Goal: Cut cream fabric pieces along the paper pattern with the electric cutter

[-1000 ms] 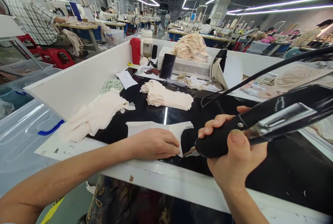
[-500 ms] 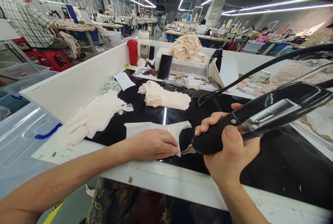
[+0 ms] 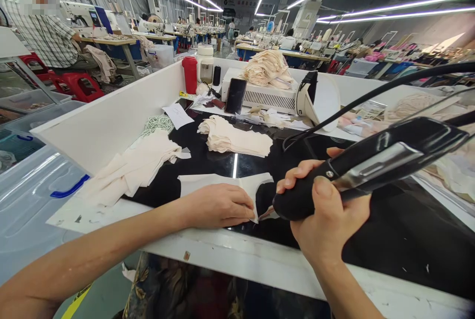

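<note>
My left hand (image 3: 218, 205) lies flat, fingers together, pressing a pale cut fabric piece (image 3: 208, 181) onto the glossy black worktop (image 3: 389, 230). My right hand (image 3: 328, 212) is wrapped round the black handle of a corded cutting tool (image 3: 371, 160), whose metal tip touches the fabric's edge just right of my left fingertips. The tool's black cable (image 3: 371, 96) arcs up and off to the right.
A stack of cut pieces (image 3: 233, 138) lies beyond, another pile (image 3: 137, 165) at left by the white partition (image 3: 111, 116). A white machine (image 3: 267, 96) with fabric, phone (image 3: 235, 95) and red bottle (image 3: 190, 74) stand at the back. A person (image 3: 40, 27) sits far left.
The tool and my right hand have slid slightly left, toward my left hand. The left hand stays pressed on the fabric.
</note>
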Demonstrator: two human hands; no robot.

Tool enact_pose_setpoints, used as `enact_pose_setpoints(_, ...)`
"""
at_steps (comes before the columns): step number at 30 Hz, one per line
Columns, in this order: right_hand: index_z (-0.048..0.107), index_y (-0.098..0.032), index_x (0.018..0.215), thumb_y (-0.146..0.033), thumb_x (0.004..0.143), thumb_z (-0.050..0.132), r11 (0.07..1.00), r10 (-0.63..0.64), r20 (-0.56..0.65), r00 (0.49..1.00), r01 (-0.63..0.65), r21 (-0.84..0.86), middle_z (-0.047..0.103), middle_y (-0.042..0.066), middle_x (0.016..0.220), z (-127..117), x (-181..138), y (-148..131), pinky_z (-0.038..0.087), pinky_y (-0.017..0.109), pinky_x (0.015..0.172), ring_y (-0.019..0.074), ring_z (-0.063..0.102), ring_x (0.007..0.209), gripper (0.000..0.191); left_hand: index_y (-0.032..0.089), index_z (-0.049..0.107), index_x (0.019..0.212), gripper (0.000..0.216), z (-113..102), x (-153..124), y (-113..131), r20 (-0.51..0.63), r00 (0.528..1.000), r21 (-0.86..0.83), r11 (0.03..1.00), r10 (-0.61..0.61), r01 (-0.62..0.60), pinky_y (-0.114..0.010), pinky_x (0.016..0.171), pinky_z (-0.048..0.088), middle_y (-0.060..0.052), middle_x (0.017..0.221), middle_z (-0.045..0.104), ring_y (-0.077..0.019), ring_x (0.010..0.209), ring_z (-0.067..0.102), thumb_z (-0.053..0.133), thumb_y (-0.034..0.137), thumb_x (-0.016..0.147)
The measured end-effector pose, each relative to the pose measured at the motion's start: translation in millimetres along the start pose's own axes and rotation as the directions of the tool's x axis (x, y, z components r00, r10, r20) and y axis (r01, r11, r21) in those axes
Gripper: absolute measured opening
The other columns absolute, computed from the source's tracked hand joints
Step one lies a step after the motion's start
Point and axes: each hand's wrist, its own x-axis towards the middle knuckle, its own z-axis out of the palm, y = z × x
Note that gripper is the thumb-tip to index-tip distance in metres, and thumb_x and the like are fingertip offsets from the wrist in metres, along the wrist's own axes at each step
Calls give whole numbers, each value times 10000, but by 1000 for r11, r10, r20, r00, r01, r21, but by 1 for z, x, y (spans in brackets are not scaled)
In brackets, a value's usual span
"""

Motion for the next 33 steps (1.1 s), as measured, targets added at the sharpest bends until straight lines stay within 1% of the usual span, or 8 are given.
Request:
enact_pose_setpoints(5, 657, -279, 1243, -416, 880, 956, 999, -13, 6, 1000, 13, 46, 683, -52, 838, 0, 0, 2, 558, 269, 512, 155, 647, 582, 490, 196, 839, 1173, 229, 1, -1, 0, 24, 999, -6, 1000, -24, 24, -296, 999, 622, -93, 1212, 859, -192, 1077, 814, 617, 243, 1207)
enact_pose_setpoints(12, 654, -272, 1274, -402, 899, 963, 999, 2, 21, 1000, -3, 36, 698, -40, 861, 0, -3, 3, 572, 275, 533, 156, 642, 612, 503, 192, 841, 1177, 221, 2, -1, -1, 22, 1000, -10, 1000, -21, 22, -302, 1027, 625, -97, 1225, 860, -201, 1101, 819, 627, 244, 1204)
enact_pose_setpoints(17, 662, -283, 1250, -417, 870, 974, 1000, 13, 6, 1000, -13, 15, 695, -47, 846, 2, -3, -1, 567, 286, 535, 162, 647, 599, 510, 143, 824, 1294, 264, 0, -2, -1, -10, 1000, -13, 1000, -21, 21, -322, 1072, 639, -136, 1322, 847, -233, 1174, 816, 602, 262, 1215)
enact_pose_setpoints(21, 663, -295, 1241, -461, 839, 988, 1000, 16, -11, 1000, -16, -1, 697, -50, 828, 0, -4, -2, 551, 297, 522, 175, 641, 594, 543, 159, 828, 1321, 273, -1, -4, -2, -1, 999, -27, 999, -38, 38, -349, 1125, 642, -147, 1352, 845, -247, 1242, 808, 608, 281, 1215)
enact_pose_setpoints(26, 665, -282, 1268, -432, 885, 981, 1000, -1, 27, 1000, 1, 11, 707, -45, 853, -3, -10, -2, 599, 309, 545, 169, 663, 600, 519, 149, 844, 1260, 240, 0, -3, -4, 3, 1000, -51, 998, -26, 26, -335, 1086, 652, -137, 1281, 863, -233, 1160, 825, 637, 252, 1198)
enact_pose_setpoints(29, 662, -280, 1278, -434, 918, 966, 1000, 23, 57, 998, -24, 17, 709, -41, 870, -5, -11, -3, 624, 315, 563, 170, 679, 623, 495, 141, 847, 1225, 231, -2, -2, -2, -4, 1000, -40, 999, 4, -4, -348, 1053, 656, -137, 1235, 871, -235, 1111, 826, 643, 244, 1194)
enact_pose_setpoints(31, 668, -278, 1261, -444, 907, 973, 1000, 21, 64, 998, -21, 5, 717, -40, 863, -7, -6, -6, 626, 315, 553, 172, 681, 615, 496, 138, 845, 1210, 223, -6, -3, 2, 14, 1000, -39, 999, 11, -11, -358, 1045, 653, -138, 1217, 872, -238, 1094, 824, 645, 237, 1191)
enact_pose_setpoints(33, 674, -277, 1235, -456, 878, 989, 1000, -13, 32, 999, 13, -9, 720, -45, 840, -10, 3, -7, 611, 307, 521, 171, 670, 589, 508, 151, 841, 1193, 211, -12, -5, 8, 59, 998, -63, 998, 9, -5, -355, 1034, 648, -129, 1192, 874, -233, 1072, 821, 650, 239, 1190)
